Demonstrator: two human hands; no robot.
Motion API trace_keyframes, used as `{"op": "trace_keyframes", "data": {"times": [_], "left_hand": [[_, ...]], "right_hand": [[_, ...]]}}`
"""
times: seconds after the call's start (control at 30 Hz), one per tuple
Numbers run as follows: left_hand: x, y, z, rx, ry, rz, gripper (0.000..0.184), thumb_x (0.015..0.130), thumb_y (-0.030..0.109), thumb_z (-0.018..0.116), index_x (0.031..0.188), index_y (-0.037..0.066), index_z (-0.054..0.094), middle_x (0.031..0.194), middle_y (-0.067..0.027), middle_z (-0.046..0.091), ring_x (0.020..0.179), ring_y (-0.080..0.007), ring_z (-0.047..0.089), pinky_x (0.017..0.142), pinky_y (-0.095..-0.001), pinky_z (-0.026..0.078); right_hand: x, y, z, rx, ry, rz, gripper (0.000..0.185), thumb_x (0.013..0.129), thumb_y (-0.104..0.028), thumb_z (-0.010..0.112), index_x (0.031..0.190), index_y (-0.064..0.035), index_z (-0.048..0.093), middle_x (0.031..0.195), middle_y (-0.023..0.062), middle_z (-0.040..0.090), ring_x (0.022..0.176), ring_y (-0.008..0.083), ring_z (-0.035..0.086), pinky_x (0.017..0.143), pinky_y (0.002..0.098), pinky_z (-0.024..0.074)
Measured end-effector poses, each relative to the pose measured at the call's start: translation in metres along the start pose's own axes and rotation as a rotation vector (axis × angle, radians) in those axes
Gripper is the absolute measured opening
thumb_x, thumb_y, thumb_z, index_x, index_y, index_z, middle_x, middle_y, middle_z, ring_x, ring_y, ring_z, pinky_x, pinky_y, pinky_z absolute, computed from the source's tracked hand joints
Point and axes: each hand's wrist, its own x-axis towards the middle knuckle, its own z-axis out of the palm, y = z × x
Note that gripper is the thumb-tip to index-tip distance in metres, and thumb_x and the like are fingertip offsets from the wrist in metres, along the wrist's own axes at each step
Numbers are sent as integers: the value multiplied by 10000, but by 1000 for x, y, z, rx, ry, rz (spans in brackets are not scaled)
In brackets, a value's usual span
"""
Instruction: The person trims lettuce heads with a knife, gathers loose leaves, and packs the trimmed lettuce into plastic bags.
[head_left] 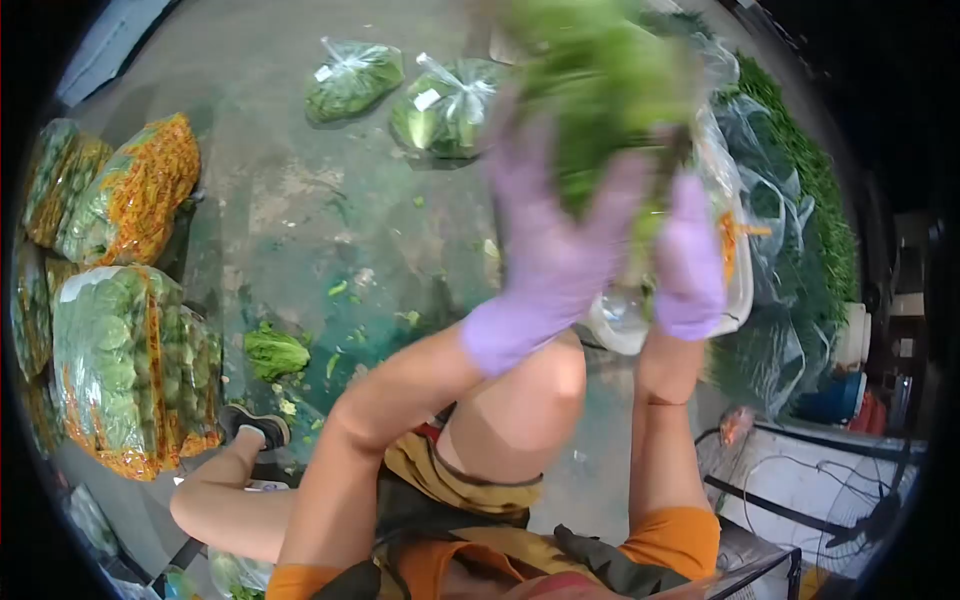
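My left hand (560,245), in a purple glove, has its fingers spread around a head of green lettuce (605,95) raised in front of me. My right hand (690,265), gloved the same way, grips the lettuce's lower right side, its fingers partly hidden. Motion blurs the leaves and fingertips. Beneath and behind my hands is a white plastic basin (743,300), mostly covered by them, with clear plastic and something orange in it. A loose piece of lettuce (277,352) lies on the floor to the left.
Two tied clear bags of greens (355,82) (450,108) lie on the floor ahead. Large packed bags with orange netting (135,370) stand at left. Clear plastic sheeting (770,200) and a long green leafy pile (815,190) lie at right. A fan (880,520) is at lower right.
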Motion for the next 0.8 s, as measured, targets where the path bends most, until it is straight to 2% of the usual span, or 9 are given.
{"op": "trace_keyframes", "data": {"times": [0.13, 0.23, 0.3, 0.33, 0.4, 0.5, 0.63, 0.73, 0.8], "left_hand": [[-17, -39, 73, 293, -433, 87, 697, 769, 427, 616, 1290, 48, 349, 1253, -220, 302, 1165, -373, 293, 1000, -434, 250], [-21, -71, 48, 724, -786, -367, 738, 766, 483, 588, 1294, 15, 371, 1268, -235, 336, 1177, -369, 341, 996, -394, 287], [-16, -94, -13, 611, -829, -454, 651, 775, 436, 590, 1244, 8, 447, 1303, -212, 342, 1158, -300, 405, 952, -347, 342], [-18, -87, -47, 498, -714, -448, 643, 755, 448, 591, 1177, -30, 507, 1230, -245, 455, 1142, -307, 450, 957, -357, 351], [-24, -64, -122, 450, -486, -655, 488, 807, 339, 584, 1133, -20, 536, 997, -115, 601, 919, -178, 557, 788, -267, 437], [-49, -71, -258, 505, 5, -853, 375, 819, 340, 572, 1073, 63, 570, 854, -36, 569, 682, -92, 491, 547, -228, 393], [-118, -83, -439, 562, 592, -952, 262, 831, 315, 552, 931, 73, 568, 651, -2, 470, 576, -87, 436, 415, -246, 341], [-197, -88, -538, 704, 678, -1098, 309, 812, 328, 546, 935, 48, 584, 683, -81, 565, 621, -186, 544, 488, -313, 422], [-256, -111, -605, 1091, 527, -1172, 379, 782, 360, 530, 928, 16, 594, 849, -192, 624, 783, -326, 603, 658, -390, 465]], "right_hand": [[-55, 3, -104, 166, 395, -99, 639, 711, 58, 456, 1331, -40, 331, 1225, 75, 471, 1016, 134, 502, 825, 257, 428], [-83, 73, -165, -321, 234, 266, 656, 681, 57, 423, 1327, -26, 341, 1295, 82, 430, 1019, 128, 496, 820, 233, 408], [-107, 97, -180, -708, 173, 305, 661, 672, 50, 426, 1324, -36, 357, 1318, 95, 417, 1003, 126, 497, 802, 222, 402], [-116, 95, -179, -706, 168, 294, 661, 672, 50, 426, 1324, -36, 357, 1318, 95, 417, 1003, 126, 497, 802, 222, 402], [-132, 90, -171, -279, 384, 431, 657, 678, 43, 423, 1324, -67, 370, 1317, 128, 417, 1084, 124, 475, 783, 202, 402], [-129, 48, -126, -312, 397, 286, 600, 703, 16, 411, 1300, -46, 399, 1244, 154, 476, 1028, 181, 523, 749, 259, 479], [-85, 0, -32, -214, -2, 150, 590, 679, -53, 458, 1266, -2, 425, 1177, 152, 517, 1022, 224, 523, 755, 328, 505], [-39, -1, 66, -206, -302, 242, 606, 655, -5, 458, 1260, 25, 422, 1143, 134, 527, 1014, 197, 515, 801, 286, 473], [2, 25, 124, -260, -509, 271, 607, 647, 52, 435, 1253, 8, 443, 1101, 114, 537, 976, 175, 513, 789, 263, 453]]}}
